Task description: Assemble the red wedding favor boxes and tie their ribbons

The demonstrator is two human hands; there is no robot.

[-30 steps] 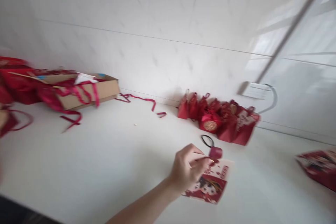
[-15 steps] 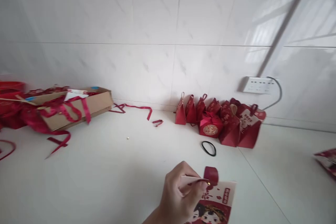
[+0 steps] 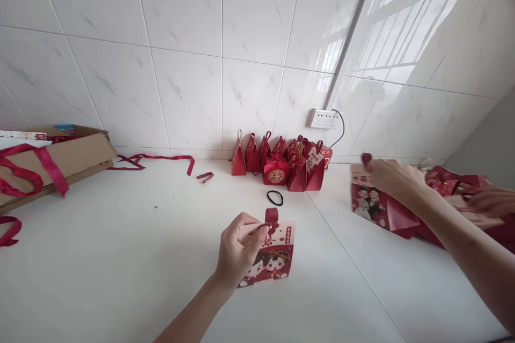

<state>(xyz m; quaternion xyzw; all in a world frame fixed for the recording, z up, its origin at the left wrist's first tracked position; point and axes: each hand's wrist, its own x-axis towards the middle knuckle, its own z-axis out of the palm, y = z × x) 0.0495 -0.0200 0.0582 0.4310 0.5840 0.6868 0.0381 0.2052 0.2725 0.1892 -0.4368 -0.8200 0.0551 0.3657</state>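
My left hand point(image 3: 240, 246) is closed on the top of a cream and red paper gift box point(image 3: 277, 257), held low over the white table. Its thumb lies on the near side, and the fingers curl behind the upper edge. The box carries two cartoon figures, and a dark red ribbon loop point(image 3: 271, 215) rises from its top beside the thumb. My right hand is out of view. At the right, a co-worker's arm point(image 3: 450, 230) reaches in, its hand on the top of a similar box point(image 3: 364, 198). Another hand point(image 3: 493, 201), blurred, is at the right edge.
Several red gift boxes point(image 3: 295, 171) stand by the tiled wall, with a black hair tie point(image 3: 274, 198) before them. Red ribbons point(image 3: 161, 157), a pair of small snips point(image 3: 205, 177) and a cardboard box point(image 3: 76, 158) are leftward. A power strip point(image 3: 323, 118) is on the wall.
The view has swung right and takes in more of the table. The co-worker's hands and the second cartoon box have come into view. My left hand keeps its hold on the gift box.
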